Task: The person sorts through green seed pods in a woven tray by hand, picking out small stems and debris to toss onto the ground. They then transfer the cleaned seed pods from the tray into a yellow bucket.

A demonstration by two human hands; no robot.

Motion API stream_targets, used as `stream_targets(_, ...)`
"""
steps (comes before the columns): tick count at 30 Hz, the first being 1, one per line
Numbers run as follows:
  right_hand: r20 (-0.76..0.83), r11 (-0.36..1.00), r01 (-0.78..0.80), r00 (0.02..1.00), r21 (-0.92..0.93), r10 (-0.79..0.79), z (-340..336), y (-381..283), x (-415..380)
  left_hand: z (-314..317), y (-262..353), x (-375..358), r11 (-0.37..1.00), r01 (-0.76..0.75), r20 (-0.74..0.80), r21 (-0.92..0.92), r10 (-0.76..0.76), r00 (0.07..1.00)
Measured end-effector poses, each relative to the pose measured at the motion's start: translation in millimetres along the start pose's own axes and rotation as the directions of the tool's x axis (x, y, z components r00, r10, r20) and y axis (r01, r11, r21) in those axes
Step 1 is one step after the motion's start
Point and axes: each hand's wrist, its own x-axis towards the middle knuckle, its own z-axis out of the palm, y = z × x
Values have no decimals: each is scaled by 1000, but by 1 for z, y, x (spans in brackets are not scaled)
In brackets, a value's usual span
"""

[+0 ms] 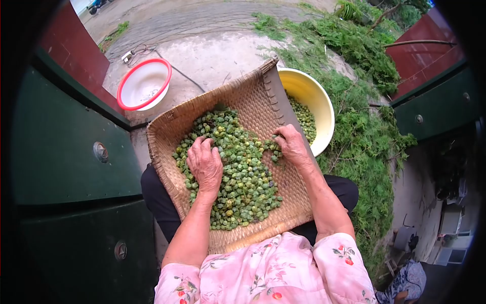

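Note:
A woven basket tray (243, 237) lies tilted across my lap, bearing a heap of small, knobbly green seed cones (238, 190). My left hand (205, 164) is on the upper left part of the heap, its fingers curled down among the cones and the tips partly hidden. Near the tray's right side, my right hand (293, 144) has its thumb and fingers drawn together at a small cluster of the same cones (273, 148), just off the main heap.
Behind the tray's right edge stands a yellow basin (326, 114) with more green cones inside. A white basin with a red rim (168, 76) sits at the upper left. Cut green branches (362, 167) cover the ground on the right. Dark green door panels (71, 147) flank me.

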Motion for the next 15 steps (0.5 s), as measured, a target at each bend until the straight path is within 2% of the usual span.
stream_targets(3,11,968,-119,993,220,120,-5,6,-5,-2,3,0,1000,-9,-19,0,9,1000)
stream_targets(4,145,859,-345,939,378,313,-7,7,-5,-2,3,0,1000,-6,-17,3,6,1000)
stream_targets(7,77,813,-410,905,414,417,-25,17,-1,0,1,0,1000,-12,-24,4,12,1000)
stream_targets(9,-184,899,-318,906,300,381,-37,42,9,0,1,-1,1000,-12,-27,5,13,1000)
stream_targets(10,-394,979,-201,898,29,196,-44,46,10,0,1,-1,1000,-13,-27,6,13,1000)
stream_targets(11,-536,950,-13,828,-312,-165,-50,49,14,1,1,-1,1000,-13,-29,7,14,999)
stream_targets(13,-545,868,-49,795,-495,-266,-56,43,11,1,0,-1,1000,-18,-28,9,18,999)
stream_targets(15,-338,988,-7,940,-156,-47,-42,46,4,2,-1,-1,999,-27,-18,23,27,999)
